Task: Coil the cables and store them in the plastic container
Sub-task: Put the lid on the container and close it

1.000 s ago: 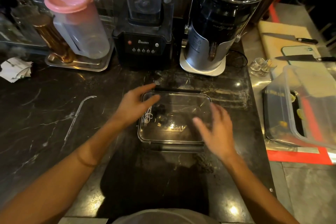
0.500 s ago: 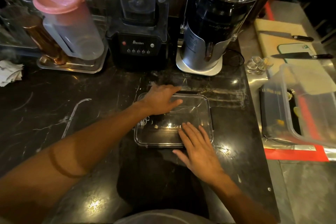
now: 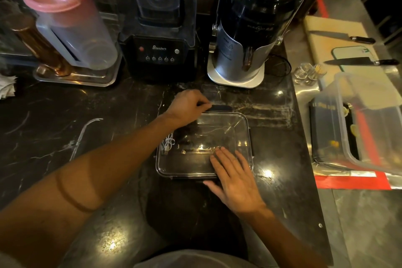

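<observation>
A clear plastic container (image 3: 243, 128) with its transparent lid on sits on the black marble counter in front of me. Through the lid a coiled white cable (image 3: 168, 143) shows at the left end, with dark cable bundles beside it. My left hand (image 3: 188, 107) rests at the container's far edge, its fingers curled over the dark lid latch (image 3: 221, 107). My right hand (image 3: 236, 177) lies flat, fingers spread, on the lid's near right corner.
A blender (image 3: 159, 28), a black and silver appliance (image 3: 250, 35) and a pink-lidded jug (image 3: 65, 22) on a metal tray stand behind the container. To the right are a large clear tub (image 3: 367, 128), small glasses and a cutting board with knives (image 3: 356, 61).
Both hands came down onto the lid. The left hand then slid from the lid top to the far edge and curled over the latch. The right hand stays pressed on the near corner.
</observation>
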`<state>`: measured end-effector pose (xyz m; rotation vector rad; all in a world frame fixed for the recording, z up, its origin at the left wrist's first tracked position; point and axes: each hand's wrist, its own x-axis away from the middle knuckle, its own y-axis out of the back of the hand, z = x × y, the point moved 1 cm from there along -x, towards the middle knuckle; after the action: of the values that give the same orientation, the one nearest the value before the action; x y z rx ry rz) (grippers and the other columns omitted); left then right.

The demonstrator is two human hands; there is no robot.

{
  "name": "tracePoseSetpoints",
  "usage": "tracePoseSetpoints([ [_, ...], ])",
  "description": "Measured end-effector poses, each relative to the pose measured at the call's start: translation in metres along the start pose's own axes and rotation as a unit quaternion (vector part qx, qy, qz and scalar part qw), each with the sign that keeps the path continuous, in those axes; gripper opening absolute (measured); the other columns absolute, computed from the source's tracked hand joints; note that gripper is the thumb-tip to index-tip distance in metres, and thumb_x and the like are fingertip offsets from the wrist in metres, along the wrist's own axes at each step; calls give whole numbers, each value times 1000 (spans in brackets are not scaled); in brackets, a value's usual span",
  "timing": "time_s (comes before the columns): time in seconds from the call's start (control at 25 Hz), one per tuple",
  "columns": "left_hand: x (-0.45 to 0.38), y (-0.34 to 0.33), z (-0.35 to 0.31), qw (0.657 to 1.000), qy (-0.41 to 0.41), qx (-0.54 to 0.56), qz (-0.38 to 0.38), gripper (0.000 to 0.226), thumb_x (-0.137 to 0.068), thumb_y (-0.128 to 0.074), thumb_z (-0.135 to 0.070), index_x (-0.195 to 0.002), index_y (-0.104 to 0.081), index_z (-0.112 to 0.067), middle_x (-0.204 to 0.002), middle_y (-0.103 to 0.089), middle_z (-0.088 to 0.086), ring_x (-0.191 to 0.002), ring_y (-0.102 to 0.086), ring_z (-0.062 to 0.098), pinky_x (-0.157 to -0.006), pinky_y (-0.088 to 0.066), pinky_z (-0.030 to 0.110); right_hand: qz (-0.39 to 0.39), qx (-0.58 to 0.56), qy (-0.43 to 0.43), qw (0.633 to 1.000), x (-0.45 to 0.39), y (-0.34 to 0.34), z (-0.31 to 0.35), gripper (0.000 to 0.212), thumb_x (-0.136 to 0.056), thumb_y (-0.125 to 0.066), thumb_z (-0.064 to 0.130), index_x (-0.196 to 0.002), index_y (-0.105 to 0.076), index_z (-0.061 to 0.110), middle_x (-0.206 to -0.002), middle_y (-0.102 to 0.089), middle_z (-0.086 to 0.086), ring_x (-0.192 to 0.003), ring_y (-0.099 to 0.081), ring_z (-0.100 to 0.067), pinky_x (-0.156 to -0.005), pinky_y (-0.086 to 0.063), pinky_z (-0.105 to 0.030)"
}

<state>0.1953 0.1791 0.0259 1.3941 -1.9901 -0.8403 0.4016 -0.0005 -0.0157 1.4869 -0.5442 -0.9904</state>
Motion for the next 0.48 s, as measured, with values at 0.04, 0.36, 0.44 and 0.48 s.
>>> tracePoseSetpoints([
  [0.04,5,-3,1,1000,-8,-15,8,30,-96,-64,-37,-118,-74,-20,-110,-75,2,-100,-68,17,-93,-55,42,-2,-1,-3,1000,0,-1,-1,59,-95,-64,50,-134,-66,6,-143,-62,-14,-139,-54,-29,-115,-37,-54],
  [0.36,9,-11,4,999,-8,-37,14,35,-99,-55,-46,-121,-70,-24,-112,-75,0,-101,-70,19,-92,-54,37,-15,24,12,1000,-14,-2,-7,58,-92,-71,49,-130,-68,5,-141,-64,-15,-135,-58,-31,-108,-47,-57],
  [0.44,2,-10,8,999,-23,-45,9,34,-99,-53,-47,-118,-71,-24,-108,-76,-1,-97,-70,16,-94,-52,41,-10,27,13,1000,-21,-3,-9,58,-94,-69,50,-131,-68,5,-142,-63,-15,-136,-57,-30,-108,-47,-57],
  [0.48,-2,-9,8,998,-29,-55,12,35,-100,-52,-47,-119,-70,-23,-109,-75,-1,-97,-70,16,-96,-51,42,-11,26,10,1000,-24,-5,-10,58,-94,-69,50,-131,-68,5,-142,-64,-15,-136,-57,-30,-108,-47,-57],
])
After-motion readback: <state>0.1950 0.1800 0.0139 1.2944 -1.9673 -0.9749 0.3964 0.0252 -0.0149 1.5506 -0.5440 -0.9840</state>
